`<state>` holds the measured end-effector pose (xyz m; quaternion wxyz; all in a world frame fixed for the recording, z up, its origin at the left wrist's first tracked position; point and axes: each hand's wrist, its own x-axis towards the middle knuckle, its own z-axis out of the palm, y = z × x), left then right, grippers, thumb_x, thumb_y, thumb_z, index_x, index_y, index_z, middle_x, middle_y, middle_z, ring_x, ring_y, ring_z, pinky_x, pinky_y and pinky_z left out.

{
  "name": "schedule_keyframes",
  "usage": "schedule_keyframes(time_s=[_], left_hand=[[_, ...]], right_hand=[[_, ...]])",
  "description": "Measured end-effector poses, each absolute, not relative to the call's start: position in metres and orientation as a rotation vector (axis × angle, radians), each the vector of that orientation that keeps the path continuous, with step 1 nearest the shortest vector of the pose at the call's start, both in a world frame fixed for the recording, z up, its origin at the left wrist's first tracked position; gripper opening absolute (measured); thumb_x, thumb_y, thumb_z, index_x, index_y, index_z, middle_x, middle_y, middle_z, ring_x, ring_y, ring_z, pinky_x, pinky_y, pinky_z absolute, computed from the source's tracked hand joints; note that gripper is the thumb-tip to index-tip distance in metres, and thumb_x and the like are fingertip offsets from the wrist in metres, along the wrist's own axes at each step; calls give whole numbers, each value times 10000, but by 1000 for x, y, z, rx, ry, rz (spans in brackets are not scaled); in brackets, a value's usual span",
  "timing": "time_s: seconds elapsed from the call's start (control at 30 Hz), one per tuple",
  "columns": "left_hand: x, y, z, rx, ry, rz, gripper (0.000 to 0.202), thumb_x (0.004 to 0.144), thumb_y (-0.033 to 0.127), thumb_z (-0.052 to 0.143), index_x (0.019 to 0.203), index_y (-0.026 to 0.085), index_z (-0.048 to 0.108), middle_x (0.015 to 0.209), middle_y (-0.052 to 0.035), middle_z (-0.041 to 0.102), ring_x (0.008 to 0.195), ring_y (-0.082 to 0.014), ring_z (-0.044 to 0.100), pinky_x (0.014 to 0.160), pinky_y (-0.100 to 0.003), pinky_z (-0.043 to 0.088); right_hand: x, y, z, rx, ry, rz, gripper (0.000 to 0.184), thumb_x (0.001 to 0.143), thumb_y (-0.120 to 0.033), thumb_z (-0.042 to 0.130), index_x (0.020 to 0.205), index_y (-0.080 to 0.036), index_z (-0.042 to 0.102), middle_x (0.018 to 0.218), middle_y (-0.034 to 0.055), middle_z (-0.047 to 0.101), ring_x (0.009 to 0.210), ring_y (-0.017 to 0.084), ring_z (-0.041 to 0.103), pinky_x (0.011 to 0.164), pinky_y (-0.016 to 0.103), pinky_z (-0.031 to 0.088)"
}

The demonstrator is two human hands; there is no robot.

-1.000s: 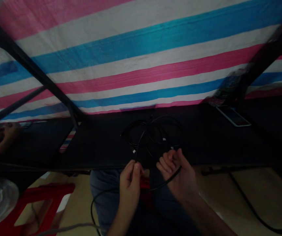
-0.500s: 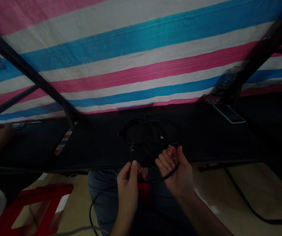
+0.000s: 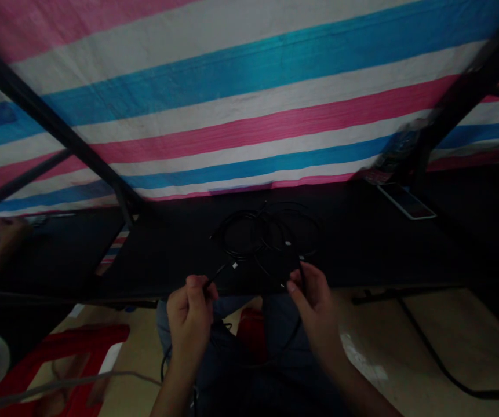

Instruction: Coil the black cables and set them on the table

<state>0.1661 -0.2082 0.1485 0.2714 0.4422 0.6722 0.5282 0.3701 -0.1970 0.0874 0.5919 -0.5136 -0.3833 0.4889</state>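
In the head view my left hand (image 3: 192,310) is closed on a black cable (image 3: 217,274), whose thin end sticks out to the upper right. My right hand (image 3: 316,307) pinches a black length of cable between thumb and fingers; it points up toward the table. Whether both hands hold the same cable is hard to tell in the dark. Just beyond them, loops of coiled black cable (image 3: 223,242) lie on the black tabletop (image 3: 171,249). Small white tags (image 3: 288,243) show among the coils.
A phone (image 3: 407,201) and a clear plastic bottle (image 3: 399,150) are at the back right. Black frame bars (image 3: 58,127) stand before a striped sheet (image 3: 249,130). Another person's hand (image 3: 12,234) is at the far left. A red stool (image 3: 75,341) stands on the floor.
My hands have moved apart, the left one outward to the left. My right hand has turned over from palm-up and now pinches the cable. The cable curve between them has dropped lower.
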Motion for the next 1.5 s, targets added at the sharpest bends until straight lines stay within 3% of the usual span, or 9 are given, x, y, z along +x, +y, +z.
schedule_keyframes(time_s=[0.13, 0.23, 0.4, 0.57, 0.7, 0.97, 1.17, 1.27, 1.5], left_hand=[[178, -213, 142, 1406, 1655, 1165, 633, 1007, 610, 390, 623, 186, 661, 526, -21, 563, 441, -135, 466, 423, -251, 329], [195, -217, 138, 1406, 1506, 1110, 582, 1025, 604, 348, 778, 188, 670, 644, -31, 614, 526, -146, 512, 476, -245, 370], [200, -215, 135, 1213, 1516, 1318, 493, 1017, 651, 299, 1047, 225, 545, 817, -13, 585, 652, -157, 547, 564, -249, 444], [195, -216, 132, 1281, 1519, 1271, 516, 1019, 653, 271, 1201, 227, 499, 1042, -62, 602, 698, -157, 561, 576, -270, 453], [202, -223, 129, 1367, 1478, 1119, 547, 1035, 620, 248, 1225, 190, 529, 987, -78, 647, 705, -179, 578, 663, -315, 474], [191, -212, 156, 1456, 1395, 891, 355, 1040, 449, 432, 976, 189, 665, 905, -43, 681, 863, -197, 633, 783, -296, 464], [178, -212, 161, 1548, 1359, 557, 237, 978, 385, 568, 980, 188, 700, 776, 4, 681, 695, -164, 590, 635, -252, 412], [174, -214, 156, 1586, 1398, 626, 230, 972, 384, 577, 965, 190, 700, 836, -9, 700, 752, -170, 596, 688, -254, 425], [166, -211, 153, 1490, 1448, 766, 454, 1029, 431, 389, 697, 192, 588, 620, 14, 534, 618, -146, 500, 576, -242, 351]], right_hand=[[388, -184, 108, -1207, -1321, 781, 310, 894, -262, 709, 1199, -288, 657, 1195, 76, 652, 1109, 254, 617, 966, 428, 485], [384, -188, 123, -1013, -1761, 942, 257, 919, -243, 682, 1170, -292, 705, 1143, 68, 711, 1075, 258, 661, 944, 427, 509], [364, -202, 124, -884, -2082, 1211, 512, 908, -328, 722, 1407, -300, 610, 1241, 97, 704, 1097, 290, 669, 932, 441, 533], [349, -208, 123, -871, -2122, 1397, 337, 902, -217, 683, 1237, -249, 704, 1081, 77, 750, 981, 262, 703, 847, 368, 543], [341, -211, 124, -948, -2165, 1477, 403, 823, -77, 606, 1196, -198, 695, 1103, 101, 761, 971, 257, 724, 828, 334, 539], [357, -201, 119, -1028, -1886, 1431, 195, 864, -153, 630, 1031, -210, 713, 1038, 60, 776, 950, 219, 719, 847, 310, 528], [376, -180, 127, -1170, -1564, 1392, 133, 833, -271, 675, 952, -213, 691, 672, -26, 642, 585, 147, 597, 547, 254, 452], [386, -171, 125, -1160, -1353, 1432, 207, 857, -369, 659, 981, -203, 658, 569, -67, 537, 448, 113, 476, 458, 241, 385], [400, -154, 118, -1217, -1416, 1229, 219, 889, -405, 646, 940, -193, 670, 707, 4, 622, 635, 161, 594, 593, 280, 470]])
